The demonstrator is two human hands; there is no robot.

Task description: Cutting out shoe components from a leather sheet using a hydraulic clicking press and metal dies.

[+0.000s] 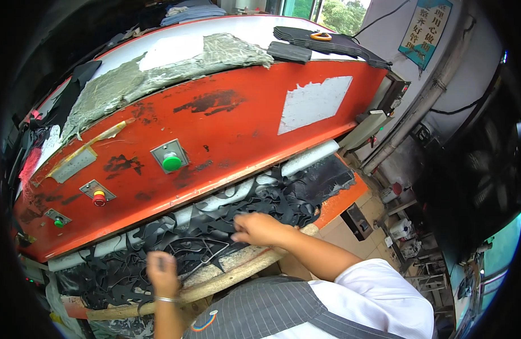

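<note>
A tangled heap of black cut sheet scraps (125,277) covers the bed below a red machine front. My left hand (163,272), with a bracelet at the wrist, is over the near side of the heap. Its fingers are curled and slightly blurred; what they hold, if anything, cannot be made out. Farther right, my right hand (261,229) reaches over the scraps with fingers bent inward, and its fingertips meet the black pieces. Whether a scrap is pinched there is hidden. Between the hands lies a thin metal-edged frame, seemingly a cutting die (210,253), among the strips.
The red machine beam (232,130) spans the far side, with a green button (171,162) and a red stop button (99,199). A worn pale rail (232,277) edges the bed near me. Stacked black sheets (328,42) and grey-green fabric (158,68) lie on top.
</note>
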